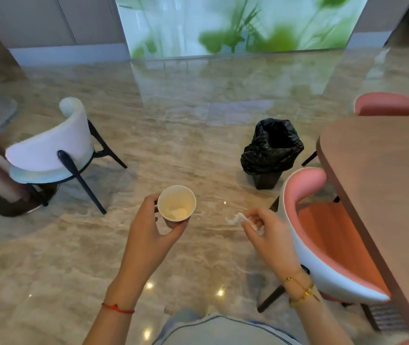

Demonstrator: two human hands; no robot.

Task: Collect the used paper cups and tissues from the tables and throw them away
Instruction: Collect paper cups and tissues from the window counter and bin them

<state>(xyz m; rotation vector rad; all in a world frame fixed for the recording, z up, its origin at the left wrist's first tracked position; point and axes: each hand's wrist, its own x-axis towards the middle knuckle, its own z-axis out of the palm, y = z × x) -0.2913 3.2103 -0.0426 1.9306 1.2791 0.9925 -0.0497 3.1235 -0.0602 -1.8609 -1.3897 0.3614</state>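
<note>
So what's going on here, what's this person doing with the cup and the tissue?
A person is standing on a marble floor, clearing up rubbish. The left hand holds a paper cup upright, with something white, maybe a tissue, lying in its bottom. The right hand pinches a crumpled tissue. A bin lined with a black bag stands ahead, beside a pink chair and a brown table. Nothing has been dropped in yet.

Both forearms reach forward, the left hand [148, 227] curled with thumb and fingers apart in a grip, the right hand [269, 232] pinching, knuckles up.
</note>
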